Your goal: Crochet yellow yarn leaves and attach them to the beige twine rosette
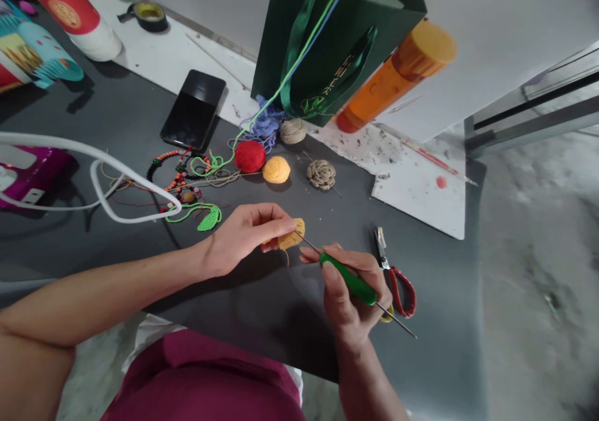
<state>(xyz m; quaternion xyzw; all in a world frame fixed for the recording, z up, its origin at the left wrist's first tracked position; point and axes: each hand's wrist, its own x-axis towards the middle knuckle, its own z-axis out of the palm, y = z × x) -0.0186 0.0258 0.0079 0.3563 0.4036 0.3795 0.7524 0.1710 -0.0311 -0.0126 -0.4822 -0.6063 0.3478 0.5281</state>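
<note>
Between the thumb and fingers of my left hand (248,234) is a small yellow crochet piece (291,235), with a short yarn tail hanging below it. My right hand (353,296) is wrapped round the green handle of a crochet hook (349,277). The hook's thin metal tip reaches the yellow piece beside my left thumb; whether it passes through a stitch is too small to tell. Its other metal end sticks out behind my right hand. Scissors with red handles (401,291) lie just right of that hand, partly hidden by it.
Beyond my hands lie a yellow yarn ball (276,169), a red yarn ball (249,156), a beige crochet flower (321,174) and a green crochet leaf (209,218). A phone (193,109), a dark green paper bag (322,47) and an orange bottle (397,75) are farther back. A white cable (135,220) loops at left.
</note>
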